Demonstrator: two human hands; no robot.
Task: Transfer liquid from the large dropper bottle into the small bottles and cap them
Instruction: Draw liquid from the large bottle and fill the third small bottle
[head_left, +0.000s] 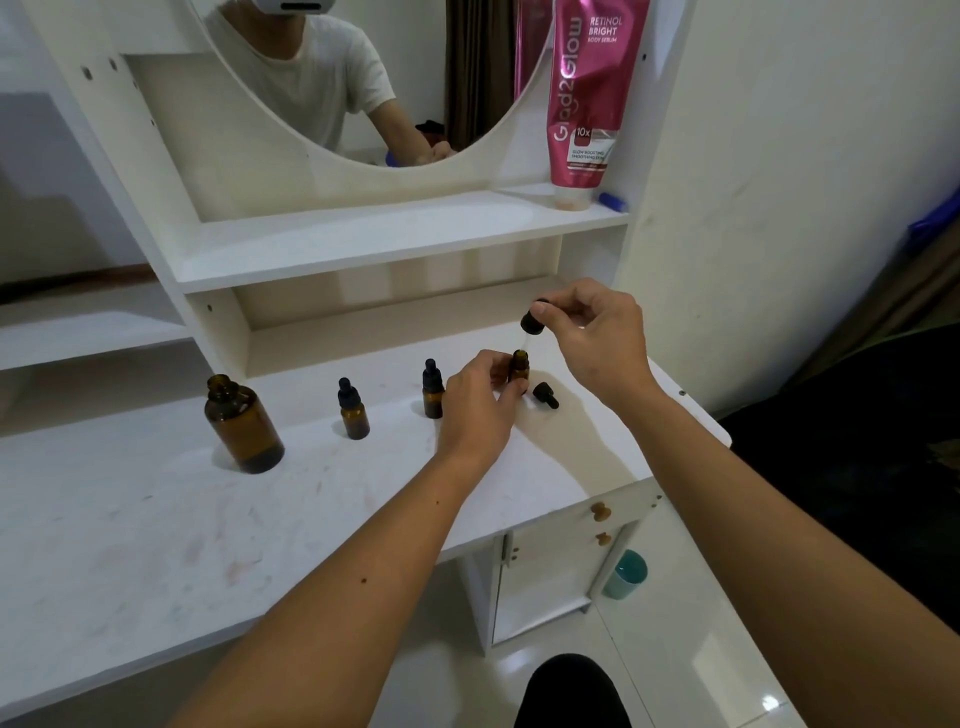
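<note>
The large amber bottle (243, 423) stands uncapped at the left of the white tabletop (156, 519). Two small amber bottles (354, 410) (432, 389) with black dropper caps stand to its right. My left hand (480, 405) grips a third small bottle (519, 366), which is open and upright on the table. My right hand (592, 338) pinches the large black dropper (532, 319) by its bulb, its glass tip pointing down just above that bottle's mouth. A small black dropper cap (545, 395) lies on its side right of the held bottle.
A shelf above the tabletop carries a pink serum tube (587, 93) beside a round mirror (363, 78). Below the table's right end is a cabinet with wooden knobs (601, 512), and a teal cup (627, 574) stands on the floor.
</note>
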